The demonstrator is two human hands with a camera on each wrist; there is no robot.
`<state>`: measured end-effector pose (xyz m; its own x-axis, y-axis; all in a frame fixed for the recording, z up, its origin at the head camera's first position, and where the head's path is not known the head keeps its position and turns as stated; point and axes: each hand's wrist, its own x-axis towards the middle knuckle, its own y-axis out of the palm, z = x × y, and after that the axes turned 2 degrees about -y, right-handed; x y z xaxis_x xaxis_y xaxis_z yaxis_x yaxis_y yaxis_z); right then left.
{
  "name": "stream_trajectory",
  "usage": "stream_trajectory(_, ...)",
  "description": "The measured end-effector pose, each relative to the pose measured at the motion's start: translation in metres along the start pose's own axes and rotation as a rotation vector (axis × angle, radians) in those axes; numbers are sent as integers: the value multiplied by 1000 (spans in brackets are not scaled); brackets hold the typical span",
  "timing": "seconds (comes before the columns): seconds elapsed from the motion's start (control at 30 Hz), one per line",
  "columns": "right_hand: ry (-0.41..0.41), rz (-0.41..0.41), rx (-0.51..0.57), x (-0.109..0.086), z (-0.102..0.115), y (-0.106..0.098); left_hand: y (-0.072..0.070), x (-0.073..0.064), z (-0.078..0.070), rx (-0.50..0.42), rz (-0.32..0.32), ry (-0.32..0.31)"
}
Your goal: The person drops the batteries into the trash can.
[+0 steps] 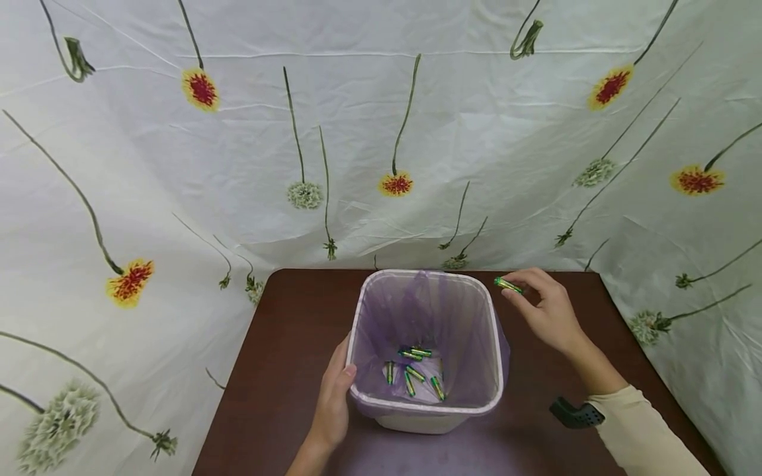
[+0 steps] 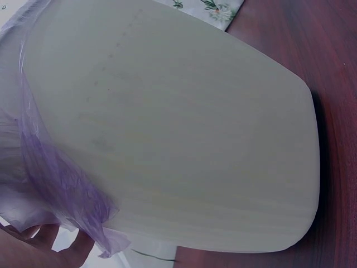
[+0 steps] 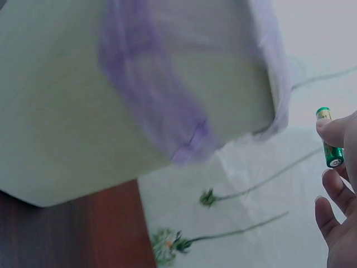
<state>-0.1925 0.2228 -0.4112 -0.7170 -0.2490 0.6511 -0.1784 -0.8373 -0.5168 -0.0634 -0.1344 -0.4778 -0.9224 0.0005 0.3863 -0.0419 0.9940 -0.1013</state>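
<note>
A white trash bin (image 1: 424,423) lined with a thin purple plastic bag (image 1: 393,311) stands on the table. Several green and gold batteries (image 1: 437,389) lie scattered on the bag at its bottom. My left hand (image 1: 335,396) holds the bin's left side, thumb at the rim; in the left wrist view, the fingers (image 2: 78,248) curl by the bag's overhang. Right of the bin's far corner, my right hand (image 1: 544,311) pinches one battery (image 1: 508,285) between thumb and fingers, outside the opening. That same battery (image 3: 330,137) shows its green end in the right wrist view.
The dark brown table (image 1: 286,330) extends on both sides of the bin. Behind and beside it hangs a white cloth (image 1: 238,165) printed with flowers. A dark band (image 1: 576,414) sits by the right sleeve.
</note>
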Motion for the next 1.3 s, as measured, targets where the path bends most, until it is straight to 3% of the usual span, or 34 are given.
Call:
stream_trajectory(0.2, -69, 81, 27, 11, 21, 0, 1, 0, 0, -13, 2, 36)
stream_trajectory(0.53, -235, 223, 10, 27, 38, 12, 1, 0, -1, -10, 1, 37)
stream_trajectory(0.93, -257, 345, 52, 40, 51, 20, 2, -2, 2, -5, -10, 2)
stream_trajectory(1.3, -233, 336, 8, 41, 49, 17, 2, -1, -1, -26, -14, 7)
